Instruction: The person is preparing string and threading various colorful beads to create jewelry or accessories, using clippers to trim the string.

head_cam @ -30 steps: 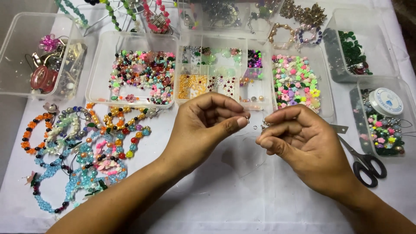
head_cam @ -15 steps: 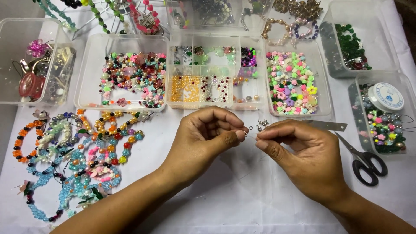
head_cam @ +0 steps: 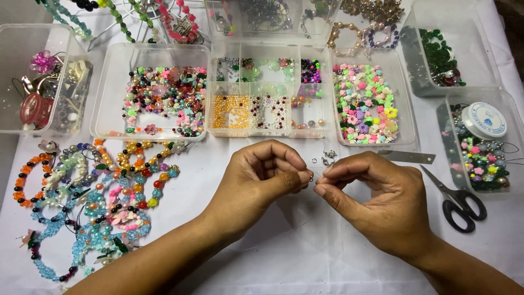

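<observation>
A tiny metal ring sat pinched between the fingertips of both hands, above the white cloth at the middle of the table. The left hand closed thumb and forefinger on it; the right hand met it from the other side, fingers narrowed to a pinch. Just beyond lay a few loose clasps. Farther out stood clear boxes of beads and flower beads. Finished bracelets lay left, scissors right, beside a thread spool.
</observation>
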